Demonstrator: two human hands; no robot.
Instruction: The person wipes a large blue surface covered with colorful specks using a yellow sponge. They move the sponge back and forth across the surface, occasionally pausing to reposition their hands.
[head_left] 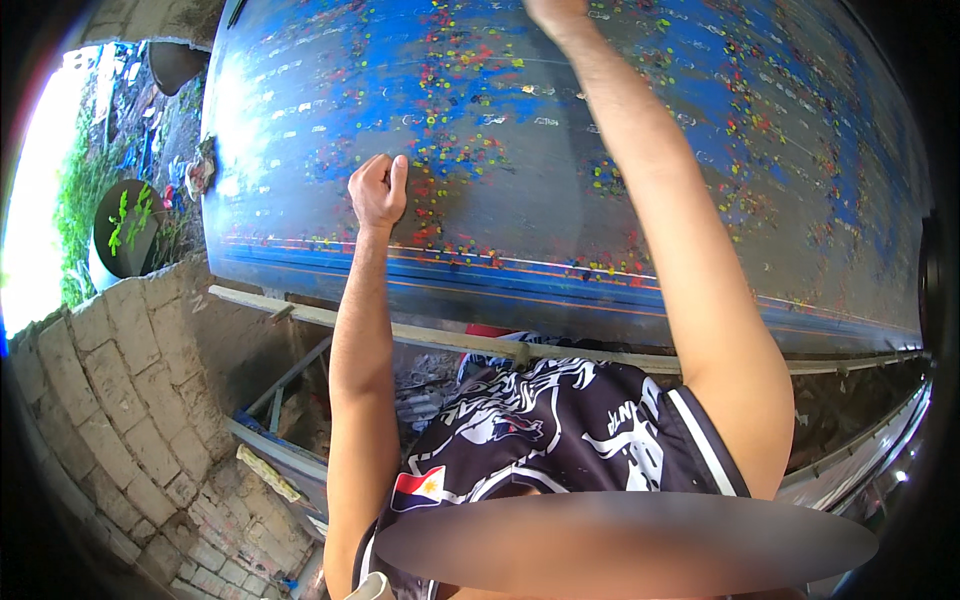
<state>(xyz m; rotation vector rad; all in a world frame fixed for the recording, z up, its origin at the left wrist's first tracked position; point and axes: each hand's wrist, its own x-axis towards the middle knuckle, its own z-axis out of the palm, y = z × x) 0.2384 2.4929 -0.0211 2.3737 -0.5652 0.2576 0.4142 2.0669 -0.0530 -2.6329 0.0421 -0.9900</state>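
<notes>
With the large blue panel [520, 150], its grey worn face flecked with paint, filling the view from 10 to 2 o'clock, keep the left hand [378, 190], clenched at 11 o'clock, flat against it, while the right hand [556, 14] at 12 o'clock, grip not discernible, steadies the top edge.

Left arm extended toward 12 o'clock, left hand [378, 192] curled into a loose fist, knuckles up. Right arm raised toward 11 o'clock; right hand [556, 14] mostly cut off at the frame's top edge.
</notes>
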